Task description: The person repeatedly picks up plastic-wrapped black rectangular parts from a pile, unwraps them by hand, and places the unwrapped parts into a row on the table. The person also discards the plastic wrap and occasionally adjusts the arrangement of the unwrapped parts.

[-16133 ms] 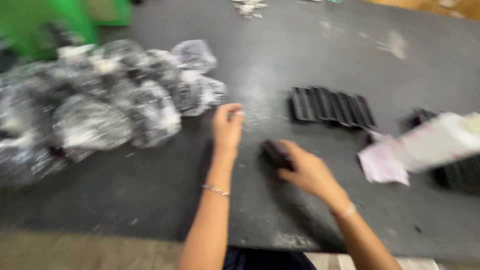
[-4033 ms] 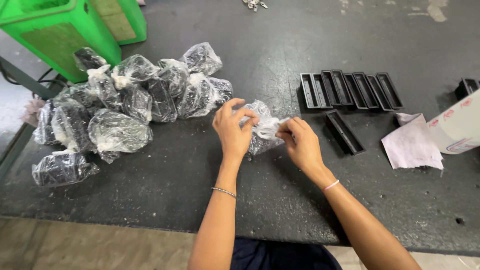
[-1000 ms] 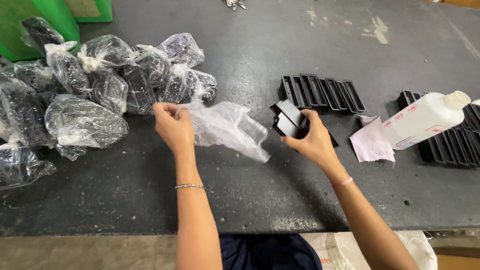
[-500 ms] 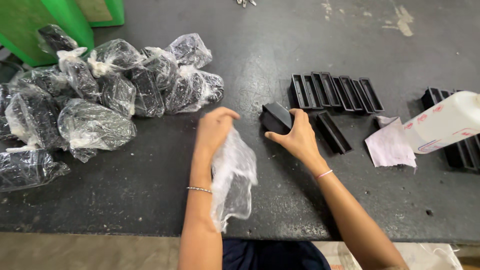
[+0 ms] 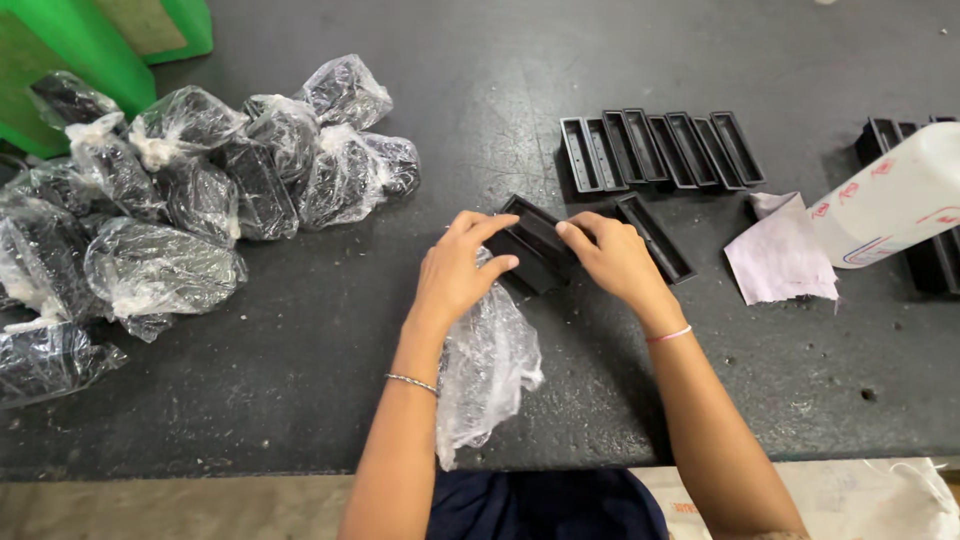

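Two hands close on one small stack of black plastic trays at the middle of the desk.

The left hand [image 5: 458, 272] and right hand [image 5: 612, 258] both grip the stack of black trays [image 5: 535, 245] by its ends, fingers curled over the rims, and the left one also pinches an emptied clear plastic bag [image 5: 485, 375] that hangs limp over the desk's [image 5: 300, 360] near edge. The trays look like thin, rigid moulded plastic: probably light, stiff and smooth enough to slide apart, so a hold across the short ends should keep them nested. The bag is soft and crinkly. A row of single trays [image 5: 660, 148] lies just behind, with another loose tray [image 5: 655, 238] beside the right hand. Well to the left sit filled bags [image 5: 200, 190].
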{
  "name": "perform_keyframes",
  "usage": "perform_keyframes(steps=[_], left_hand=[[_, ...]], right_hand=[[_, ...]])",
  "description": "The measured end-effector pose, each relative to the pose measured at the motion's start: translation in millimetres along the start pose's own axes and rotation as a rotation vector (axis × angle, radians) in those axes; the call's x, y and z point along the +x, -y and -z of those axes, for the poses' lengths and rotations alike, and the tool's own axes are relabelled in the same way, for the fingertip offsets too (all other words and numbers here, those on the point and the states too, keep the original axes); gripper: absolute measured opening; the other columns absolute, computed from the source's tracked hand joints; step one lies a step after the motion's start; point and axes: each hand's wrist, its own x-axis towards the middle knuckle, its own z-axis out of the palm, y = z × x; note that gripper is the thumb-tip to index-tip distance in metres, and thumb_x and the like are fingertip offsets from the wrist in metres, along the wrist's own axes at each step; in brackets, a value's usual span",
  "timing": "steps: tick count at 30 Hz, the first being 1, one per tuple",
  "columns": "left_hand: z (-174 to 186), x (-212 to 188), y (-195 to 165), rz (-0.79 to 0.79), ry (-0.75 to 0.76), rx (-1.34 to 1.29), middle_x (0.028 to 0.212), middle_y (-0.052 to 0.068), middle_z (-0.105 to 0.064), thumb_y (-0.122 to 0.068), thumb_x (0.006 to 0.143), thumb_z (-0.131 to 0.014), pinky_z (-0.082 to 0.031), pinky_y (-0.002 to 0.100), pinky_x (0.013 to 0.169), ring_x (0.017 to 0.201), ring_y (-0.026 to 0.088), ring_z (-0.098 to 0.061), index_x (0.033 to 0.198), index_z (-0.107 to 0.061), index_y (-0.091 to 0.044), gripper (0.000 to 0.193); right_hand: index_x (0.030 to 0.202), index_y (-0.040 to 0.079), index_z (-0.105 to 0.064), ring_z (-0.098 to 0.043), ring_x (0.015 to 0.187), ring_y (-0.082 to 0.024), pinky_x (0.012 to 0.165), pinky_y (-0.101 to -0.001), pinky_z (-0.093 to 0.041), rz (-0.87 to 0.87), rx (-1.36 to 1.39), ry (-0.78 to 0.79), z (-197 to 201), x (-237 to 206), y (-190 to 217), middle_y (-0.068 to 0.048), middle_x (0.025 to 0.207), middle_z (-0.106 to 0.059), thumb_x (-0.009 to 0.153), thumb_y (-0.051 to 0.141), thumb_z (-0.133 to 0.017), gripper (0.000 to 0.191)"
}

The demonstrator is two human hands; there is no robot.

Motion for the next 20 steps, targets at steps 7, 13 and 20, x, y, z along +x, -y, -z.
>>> perform_keyframes(steps=[7,13,20], left_hand=[[-19,2,-15,0.007,0.134,0.072,0.137,-0.003,-0.059,-0.016,0.083,-0.076,-0.055,0.043,0.081,0.09,0.028,-0.071,0.128,-0.066,-0.026,0.047],[-17,0,-15,-0.023,0.149,0.087,0.123,0.002,-0.059,-0.011,0.084,-0.075,-0.053,0.045,0.079,0.089,0.03,-0.069,0.127,-0.067,-0.024,0.046],[-11,-2,0,-0.009,0.172,0.092,0.119,-0.001,-0.063,-0.005,0.085,-0.073,-0.056,0.039,0.084,0.097,0.021,-0.075,0.105,-0.075,-0.022,0.026]], right_hand=[[0.1,0.006,-0.077,-0.072,0.081,-0.037,0.075,-0.0433,-0.055,0.02,-0.058,-0.081,15,-5,-2,-0.018,0.087,-0.075,0.093,0.024,-0.068,0.021],[0.101,0.006,-0.077,-0.075,0.081,-0.029,0.074,-0.0384,-0.057,0.033,0.032,-0.192,31,-8,-1,-0.015,0.089,-0.076,0.091,0.02,-0.071,0.019],[0.102,0.007,-0.077,-0.075,0.078,-0.022,0.075,-0.0352,-0.056,-0.057,0.046,-0.232,44,-4,-2,-0.012,0.086,-0.077,0.092,0.022,-0.072,0.019]])
